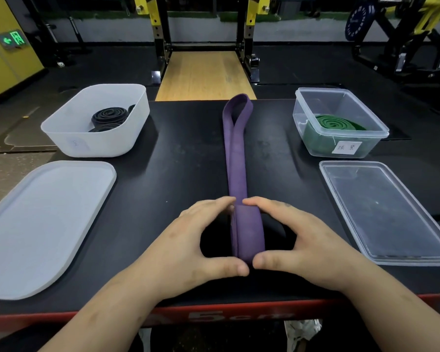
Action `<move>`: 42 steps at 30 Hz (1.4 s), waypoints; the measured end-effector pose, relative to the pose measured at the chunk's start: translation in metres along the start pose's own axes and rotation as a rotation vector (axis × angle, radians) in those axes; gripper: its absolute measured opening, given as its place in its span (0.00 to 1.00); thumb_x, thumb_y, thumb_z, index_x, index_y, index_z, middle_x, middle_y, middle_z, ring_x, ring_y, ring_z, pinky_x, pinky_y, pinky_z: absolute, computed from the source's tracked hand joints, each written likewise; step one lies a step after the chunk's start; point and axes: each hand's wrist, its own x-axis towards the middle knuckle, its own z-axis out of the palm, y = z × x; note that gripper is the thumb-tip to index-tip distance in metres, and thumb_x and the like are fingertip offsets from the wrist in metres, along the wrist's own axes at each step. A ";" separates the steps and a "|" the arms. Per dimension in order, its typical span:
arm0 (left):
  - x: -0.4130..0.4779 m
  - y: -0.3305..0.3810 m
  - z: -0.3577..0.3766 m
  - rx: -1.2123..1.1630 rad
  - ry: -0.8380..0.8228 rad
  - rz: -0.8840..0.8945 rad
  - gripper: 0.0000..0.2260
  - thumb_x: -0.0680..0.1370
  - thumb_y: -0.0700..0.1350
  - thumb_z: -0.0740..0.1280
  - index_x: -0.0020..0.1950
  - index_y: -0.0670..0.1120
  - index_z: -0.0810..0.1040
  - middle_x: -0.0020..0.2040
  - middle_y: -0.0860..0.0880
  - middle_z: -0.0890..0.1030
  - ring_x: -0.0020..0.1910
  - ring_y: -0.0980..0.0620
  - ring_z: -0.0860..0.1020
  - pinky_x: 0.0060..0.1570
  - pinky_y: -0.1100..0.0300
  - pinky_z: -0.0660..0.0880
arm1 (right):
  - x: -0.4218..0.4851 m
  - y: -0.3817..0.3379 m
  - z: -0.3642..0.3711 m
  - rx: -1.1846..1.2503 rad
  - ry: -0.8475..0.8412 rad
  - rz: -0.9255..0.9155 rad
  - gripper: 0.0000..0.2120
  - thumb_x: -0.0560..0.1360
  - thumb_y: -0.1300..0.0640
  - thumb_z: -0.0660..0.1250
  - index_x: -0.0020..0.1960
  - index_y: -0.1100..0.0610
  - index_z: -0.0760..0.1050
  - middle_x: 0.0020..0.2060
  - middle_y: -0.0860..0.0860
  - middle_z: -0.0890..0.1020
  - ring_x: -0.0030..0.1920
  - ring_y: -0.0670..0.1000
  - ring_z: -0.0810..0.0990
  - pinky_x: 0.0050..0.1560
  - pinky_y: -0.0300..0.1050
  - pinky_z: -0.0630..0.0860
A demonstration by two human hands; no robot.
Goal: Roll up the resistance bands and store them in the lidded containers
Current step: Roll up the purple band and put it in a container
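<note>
A long purple resistance band (235, 158) lies stretched away from me down the middle of the black table (183, 153). Its near end is folded over into the start of a roll. My left hand (188, 247) and my right hand (297, 245) pinch that folded end from either side, thumbs at the near tip and fingers at the far side. A frosted white container (117, 141) at the back left holds rolled black bands (109, 118). A clear container (313, 143) at the back right holds a rolled green band (338, 124).
The frosted white lid (43, 224) lies flat at the front left. A clear lid (386, 212) lies flat at the front right. The table's red front edge (214, 313) is close below my wrists. Gym racks and a wooden platform stand beyond the table.
</note>
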 end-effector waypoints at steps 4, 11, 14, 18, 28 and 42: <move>0.000 -0.001 0.000 0.001 0.043 0.014 0.38 0.63 0.70 0.75 0.72 0.69 0.68 0.68 0.73 0.70 0.71 0.66 0.68 0.70 0.64 0.67 | 0.001 0.001 0.002 0.014 0.006 0.011 0.39 0.66 0.33 0.75 0.73 0.25 0.62 0.71 0.29 0.71 0.74 0.34 0.67 0.74 0.40 0.65; 0.000 0.001 0.000 -0.018 0.016 0.030 0.39 0.64 0.71 0.75 0.72 0.74 0.64 0.69 0.72 0.69 0.73 0.64 0.66 0.70 0.63 0.66 | 0.001 -0.001 0.003 0.021 0.012 0.028 0.39 0.66 0.35 0.76 0.74 0.32 0.67 0.69 0.32 0.75 0.72 0.36 0.71 0.73 0.43 0.68; -0.001 0.005 -0.001 0.009 0.000 0.036 0.36 0.61 0.70 0.77 0.63 0.83 0.62 0.65 0.78 0.68 0.70 0.70 0.64 0.65 0.75 0.61 | -0.001 0.002 0.006 0.023 0.023 0.028 0.36 0.68 0.34 0.72 0.75 0.32 0.67 0.71 0.35 0.75 0.74 0.40 0.70 0.75 0.49 0.68; 0.000 0.007 -0.002 0.026 0.018 0.029 0.30 0.65 0.72 0.72 0.65 0.79 0.65 0.65 0.76 0.69 0.70 0.68 0.65 0.64 0.73 0.63 | -0.003 -0.001 -0.001 0.013 -0.041 0.016 0.45 0.65 0.37 0.79 0.75 0.24 0.58 0.74 0.28 0.67 0.76 0.33 0.62 0.74 0.40 0.62; -0.001 0.006 0.001 0.033 0.030 0.028 0.30 0.64 0.72 0.72 0.64 0.80 0.63 0.66 0.77 0.67 0.71 0.68 0.65 0.63 0.75 0.62 | -0.002 -0.001 0.000 0.083 -0.005 0.033 0.38 0.66 0.35 0.76 0.74 0.30 0.67 0.70 0.30 0.73 0.73 0.34 0.69 0.72 0.41 0.67; -0.001 0.007 0.000 0.026 -0.009 0.017 0.33 0.64 0.73 0.71 0.63 0.85 0.58 0.65 0.80 0.64 0.71 0.71 0.61 0.63 0.78 0.61 | -0.003 0.002 -0.002 0.056 -0.031 0.007 0.45 0.64 0.35 0.79 0.75 0.25 0.60 0.72 0.29 0.69 0.74 0.33 0.66 0.71 0.30 0.64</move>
